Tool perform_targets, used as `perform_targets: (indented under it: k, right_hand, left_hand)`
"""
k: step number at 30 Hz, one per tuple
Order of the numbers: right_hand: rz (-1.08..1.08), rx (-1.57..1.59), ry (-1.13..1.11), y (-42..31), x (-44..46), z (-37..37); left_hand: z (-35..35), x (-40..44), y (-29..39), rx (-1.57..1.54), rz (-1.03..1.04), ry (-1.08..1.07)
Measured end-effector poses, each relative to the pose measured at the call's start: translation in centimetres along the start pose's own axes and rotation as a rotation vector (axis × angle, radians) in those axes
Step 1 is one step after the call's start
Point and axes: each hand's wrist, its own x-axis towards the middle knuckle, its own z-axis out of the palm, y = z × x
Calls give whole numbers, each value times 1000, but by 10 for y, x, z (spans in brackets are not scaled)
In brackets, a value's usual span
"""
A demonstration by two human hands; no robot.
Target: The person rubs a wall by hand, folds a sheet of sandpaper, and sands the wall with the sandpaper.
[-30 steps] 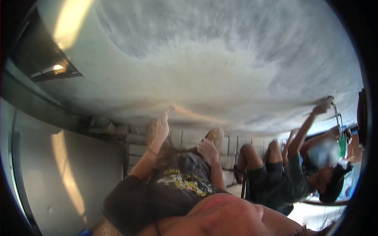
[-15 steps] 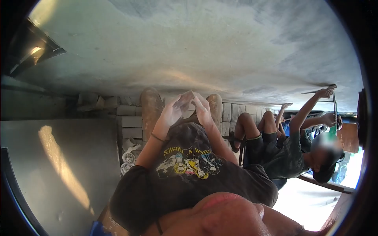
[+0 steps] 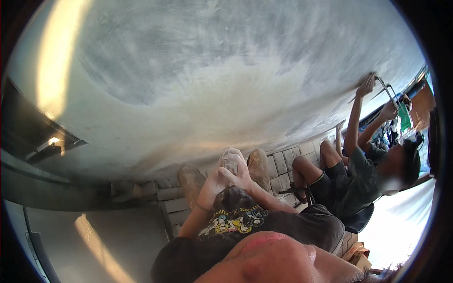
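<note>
My left hand (image 3: 215, 181) and my right hand (image 3: 239, 170) meet in front of my lap, dusted white. Between the fingers is a small, thin, pale grey piece (image 3: 230, 163), like a folded scrap of sandpaper; its kind is not clear. My right fingers are bent around its far side, and my left hand presses in from the left. Just beyond the hands rises a large, smooth panel (image 3: 226, 99), grey with a paler, greenish cloudy patch.
A co-worker (image 3: 351, 184) sits on the right, arms raised toward the panel with a bent metal frame (image 3: 386, 87). Paving blocks (image 3: 173, 205) cover the ground around my knees. A flat grey surface (image 3: 127, 226) lies on my left, and a dark opening (image 3: 52, 146) shows in the panel.
My view has tilted up, showing more panel. My hands have drawn closer together around the small piece, which showed as a flat brownish sheet before.
</note>
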Motion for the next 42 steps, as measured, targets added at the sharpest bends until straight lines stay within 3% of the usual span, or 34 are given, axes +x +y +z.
perform_targets:
  k: [3, 5, 6, 8, 9, 12, 15, 17, 20, 23, 25, 27, 31, 33, 34, 35, 37, 40, 42]
  right_hand:
    - [49, 2, 88, 1, -8, 3]
    - [130, -187, 66, 10, -5, -10]
    - [-17, -277, 110, 32, -11, -9]
    - [22, -309, 67, 15, 11, -19]
    - [102, -315, 32, 5, 4, -20]
    - [135, -324, -111, 0, 7, -29]
    - [136, -325, -137, 8, 5, -30]
    - [180, -303, -199, 8, 6, -39]
    - [252, -134, -269, -5, 12, -35]
    - [335, 27, -233, -1, 7, -28]
    - [368, 47, -194, 7, 5, -25]
    - [421, 65, -173, 20, 1, -22]
    - [338, -290, -320, 44, -10, -23]
    - [172, -557, -268, 27, -8, -17]
    - [162, -478, -324, 23, -9, -17]
    - [165, -473, -329, 19, -11, -13]
    - [116, -40, -321, 10, -15, -2]
    - [111, -38, -343, 30, -22, 5]
    - [112, -124, -347, 41, -23, 4]
  left_hand:
    - [-28, -5, -10, -10, -66, -99]
    - [-32, -9, -20, 321, 15, -46]
    - [-37, 3, -20, 448, 10, 94]
    - [-34, 26, -15, 683, -52, 375]
    - [-27, 8, -23, 771, 116, 375]
    - [-2, -8, -6, 865, 235, 290]
    - [-10, -9, -16, 765, 337, 269]
    - [-12, -9, -19, 1054, 405, 299]
    - [15, -15, -9, 1185, 428, 356]
    - [7, -19, -9, 1249, 346, 437]
    - [-18, -19, -19, 1168, 453, 414]
    - [-33, -19, -23, 912, 316, 420]
    - [-48, -11, -29, 1008, 289, 461]
    - [-55, -8, -31, 936, 188, 568]
    - [-56, -10, -35, 929, 184, 583]
    - [-59, -11, -36, 1110, 312, 597]
    - [-61, -6, -35, 1477, 580, 579]
    - [-48, -3, -36, 1375, 514, 576]
    - [-28, -6, -28, 1521, 580, 503]
